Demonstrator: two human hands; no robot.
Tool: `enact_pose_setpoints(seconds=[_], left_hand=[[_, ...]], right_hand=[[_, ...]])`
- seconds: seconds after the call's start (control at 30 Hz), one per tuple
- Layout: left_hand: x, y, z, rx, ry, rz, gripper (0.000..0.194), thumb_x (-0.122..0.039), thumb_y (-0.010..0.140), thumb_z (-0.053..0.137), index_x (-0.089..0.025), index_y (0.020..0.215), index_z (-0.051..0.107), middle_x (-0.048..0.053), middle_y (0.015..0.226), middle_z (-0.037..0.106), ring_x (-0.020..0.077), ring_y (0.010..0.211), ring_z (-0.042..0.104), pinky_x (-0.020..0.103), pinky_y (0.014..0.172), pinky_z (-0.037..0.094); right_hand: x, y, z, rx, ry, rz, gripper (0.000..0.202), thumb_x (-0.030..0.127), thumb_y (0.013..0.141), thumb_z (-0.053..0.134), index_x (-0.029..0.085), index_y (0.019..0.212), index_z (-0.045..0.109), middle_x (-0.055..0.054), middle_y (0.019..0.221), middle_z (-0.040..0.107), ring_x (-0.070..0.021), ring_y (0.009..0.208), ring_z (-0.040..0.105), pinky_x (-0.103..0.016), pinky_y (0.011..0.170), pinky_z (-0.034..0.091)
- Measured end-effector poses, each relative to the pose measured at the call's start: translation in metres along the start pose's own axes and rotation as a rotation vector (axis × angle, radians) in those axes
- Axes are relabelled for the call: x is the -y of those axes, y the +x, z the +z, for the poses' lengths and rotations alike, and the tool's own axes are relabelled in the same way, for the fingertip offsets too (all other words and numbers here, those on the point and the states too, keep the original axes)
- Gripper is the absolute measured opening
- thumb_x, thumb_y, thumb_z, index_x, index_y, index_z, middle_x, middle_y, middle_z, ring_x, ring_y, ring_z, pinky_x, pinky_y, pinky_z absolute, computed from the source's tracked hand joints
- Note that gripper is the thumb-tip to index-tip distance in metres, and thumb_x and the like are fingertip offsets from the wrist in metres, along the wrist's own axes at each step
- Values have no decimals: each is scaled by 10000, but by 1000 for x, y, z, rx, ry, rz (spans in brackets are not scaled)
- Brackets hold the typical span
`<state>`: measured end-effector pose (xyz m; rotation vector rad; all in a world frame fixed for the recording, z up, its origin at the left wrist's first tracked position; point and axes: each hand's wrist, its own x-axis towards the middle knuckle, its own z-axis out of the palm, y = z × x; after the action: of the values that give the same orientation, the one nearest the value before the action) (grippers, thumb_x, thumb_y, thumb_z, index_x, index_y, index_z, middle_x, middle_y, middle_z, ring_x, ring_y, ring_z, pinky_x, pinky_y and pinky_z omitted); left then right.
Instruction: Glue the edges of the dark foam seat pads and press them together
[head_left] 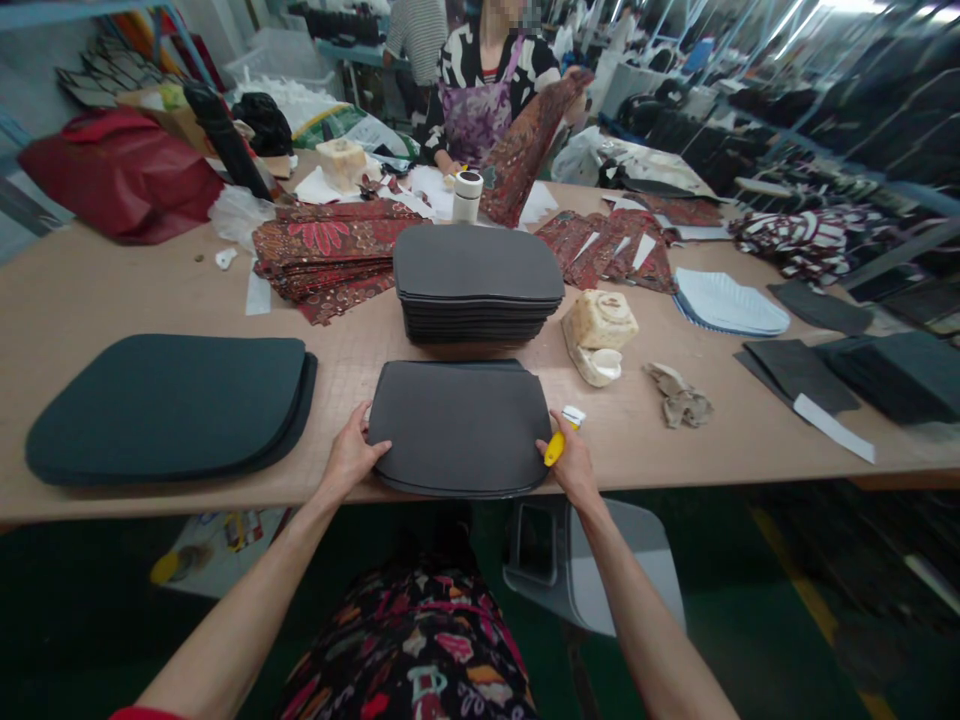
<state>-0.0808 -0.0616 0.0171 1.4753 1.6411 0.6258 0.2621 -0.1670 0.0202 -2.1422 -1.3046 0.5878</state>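
Note:
A dark grey rounded panel (461,425) lies at the table's front edge, with at least one more sheet under it. My left hand (352,455) is closed on its left edge, thumb on top. At the right edge, my right hand (571,462) touches the panel with its fingertips while gripping a yellow-handled tool (555,449) with a white end. Just behind the panel stands a tall stack of similar grey panels (478,265). Larger dark green panels (169,405) lie to the left of my left hand.
A cream block-shaped container (602,320) and a crumpled rag (679,396) sit on the right. Patterned red fabric pieces (330,250) and a white bottle (466,198) are farther back. Across the table, a co-worker (480,100) holds patterned fabric. A grey stool (622,565) stands below.

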Motion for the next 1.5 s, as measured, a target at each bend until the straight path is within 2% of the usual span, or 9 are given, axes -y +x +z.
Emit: enact_pose_setpoints(seconds=[0.3,0.63,0.87,1.0,1.17,1.5], left_hand=[[-4,-1,0,8,160,21,830,-221,621,713,-158,1364,349,8,834,568,163,708,589,309,725,504],[-18,-6,2,18,304,61,792,-189,665,669,-143,1379,330,96,1004,602,257,964,579,375,857,469],[-23,-3,-2,-14,318,75,749,-210,675,661,-158,1356,354,95,1068,606,260,1007,581,357,881,468],[-21,0,-4,-31,324,53,768,-221,666,676,-146,1357,350,86,1003,615,254,970,597,356,858,479],[-17,2,-6,-17,316,42,787,-231,663,686,-137,1364,341,82,987,612,236,933,608,346,837,484],[-14,6,-7,13,307,32,818,-239,663,682,-150,1385,309,76,963,606,229,896,616,341,805,494]], right_hand=[[3,-3,-1,10,-28,5,590,347,738,507,154,1293,461,-71,895,616,-193,712,551,-310,663,416],[5,-4,-2,31,-83,33,557,301,737,510,192,1282,471,-65,907,624,-210,762,571,-338,739,413],[10,15,4,37,-73,6,529,284,747,518,198,1268,486,-48,845,628,-189,740,565,-308,721,412],[12,24,4,63,-57,-21,507,267,743,530,207,1246,507,-48,864,628,-181,721,557,-308,713,415],[10,24,1,79,-37,-41,518,259,736,542,178,1247,503,-80,950,618,-209,832,565,-335,774,419],[7,25,0,106,10,-58,519,256,732,538,194,1245,499,-76,1005,607,-199,845,566,-317,754,430]])
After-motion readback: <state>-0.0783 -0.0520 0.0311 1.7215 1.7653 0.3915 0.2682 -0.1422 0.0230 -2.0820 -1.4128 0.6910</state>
